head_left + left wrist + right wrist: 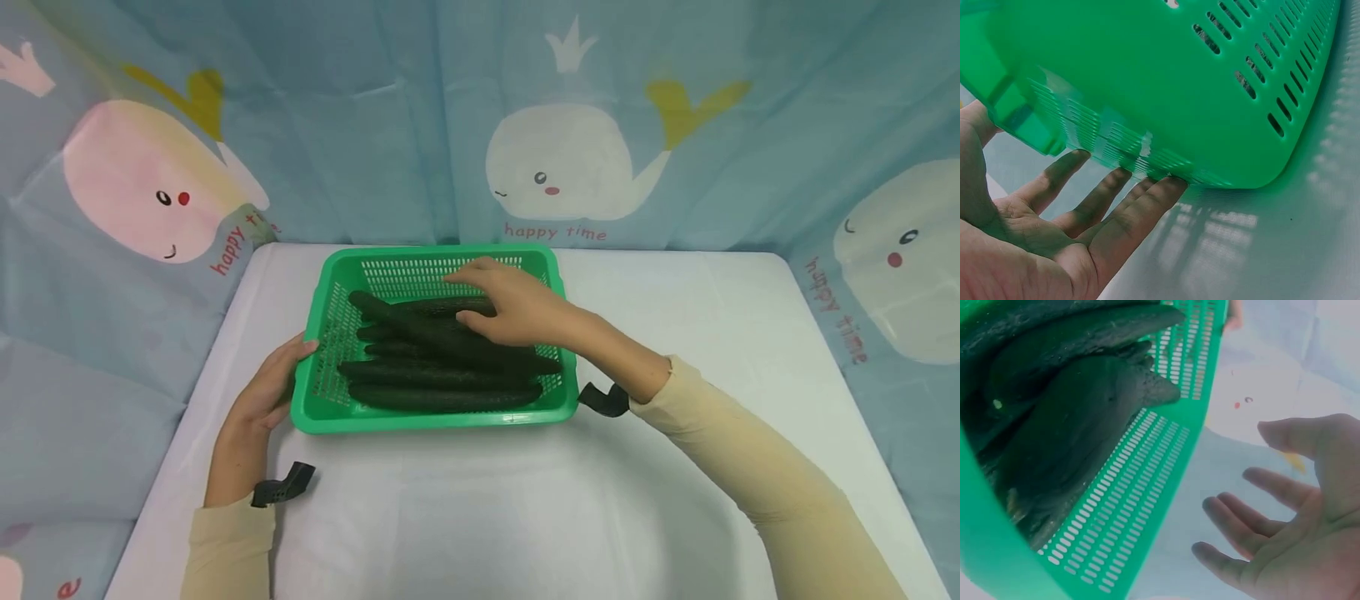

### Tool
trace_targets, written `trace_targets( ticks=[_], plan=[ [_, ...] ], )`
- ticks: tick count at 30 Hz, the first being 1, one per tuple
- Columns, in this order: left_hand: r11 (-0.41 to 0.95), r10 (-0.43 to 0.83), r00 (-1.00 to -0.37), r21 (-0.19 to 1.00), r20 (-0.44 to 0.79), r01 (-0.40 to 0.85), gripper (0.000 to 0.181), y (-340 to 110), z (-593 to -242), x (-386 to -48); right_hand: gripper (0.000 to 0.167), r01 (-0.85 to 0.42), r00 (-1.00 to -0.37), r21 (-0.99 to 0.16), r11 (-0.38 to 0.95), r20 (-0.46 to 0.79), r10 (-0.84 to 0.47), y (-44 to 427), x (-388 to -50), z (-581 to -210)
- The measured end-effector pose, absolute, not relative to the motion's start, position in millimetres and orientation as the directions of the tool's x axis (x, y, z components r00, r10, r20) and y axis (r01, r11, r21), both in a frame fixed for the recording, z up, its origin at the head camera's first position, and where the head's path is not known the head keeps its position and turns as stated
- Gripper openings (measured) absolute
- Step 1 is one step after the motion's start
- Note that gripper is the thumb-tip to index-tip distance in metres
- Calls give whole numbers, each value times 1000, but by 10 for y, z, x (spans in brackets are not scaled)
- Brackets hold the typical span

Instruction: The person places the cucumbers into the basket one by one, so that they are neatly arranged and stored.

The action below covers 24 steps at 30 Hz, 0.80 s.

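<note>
A green plastic basket point(435, 424) with slotted walls stands on the white table, holding several long dark green cucumbers point(442, 398). One cucumber point(401, 323) lies slantwise across the others. At the basket's left end, my left hand point(272, 385) holds the rim, its thumb over the edge. In the left wrist view its fingers point(1138, 215) touch the outer wall from below. My right hand point(517, 304) hovers over the basket's right half and partly hides the cucumbers. Its fingers point(1235, 525) are spread and loosely bent, with nothing between them.
The white-covered table point(675, 333) extends to the right of the basket and in front of it. A blue curtain point(405, 125) printed with whales hangs close behind the basket and along both sides. A black strap point(285, 485) is on each wrist.
</note>
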<state>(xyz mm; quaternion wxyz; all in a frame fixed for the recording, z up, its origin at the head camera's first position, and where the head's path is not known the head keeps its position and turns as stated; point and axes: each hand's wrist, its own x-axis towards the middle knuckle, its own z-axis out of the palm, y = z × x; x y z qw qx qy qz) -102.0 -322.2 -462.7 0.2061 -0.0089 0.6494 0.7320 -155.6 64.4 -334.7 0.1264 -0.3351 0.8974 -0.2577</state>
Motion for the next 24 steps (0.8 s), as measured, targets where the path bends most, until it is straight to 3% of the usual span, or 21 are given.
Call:
trace_targets(
  ticks=[9, 24],
  plan=[
    [-38, 254, -918, 945, -306, -325, 75, -3216, -4602, -1012, 51, -525, -770, -604, 600, 35, -637, 877, -1494, -3306],
    [36, 291, -908, 952, -301, -304, 74, -3274, -4591, -997, 51, -443, -877, -650, 617, 172, -448, 1543, -1239, -3475]
  ],
)
